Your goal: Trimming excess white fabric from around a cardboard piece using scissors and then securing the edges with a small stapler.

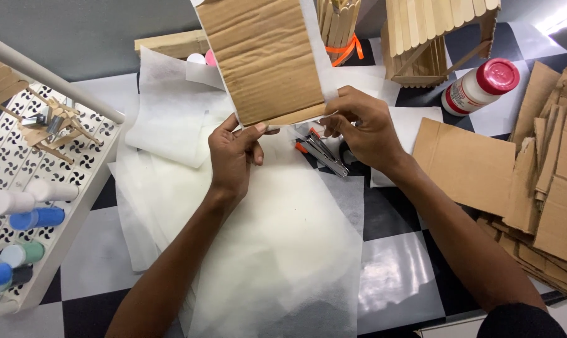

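left hand [233, 156] and right hand [365, 128] pinching lower edge of upright cardboard [264, 56] over white sheets [277, 244], stapler [324, 153] just beneath, possibly touching right hand, glue bottle [480, 84] and cardboard stack [552, 181] crowding right side

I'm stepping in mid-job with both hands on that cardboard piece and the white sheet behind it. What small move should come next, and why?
Probably fold the white sheet edge flat over the cardboard piece bottom corner. The left hand and right hand both pinch the lower edge, where a strip of sheet shows along the right side. The stapler lies just below the right hand, untouched.
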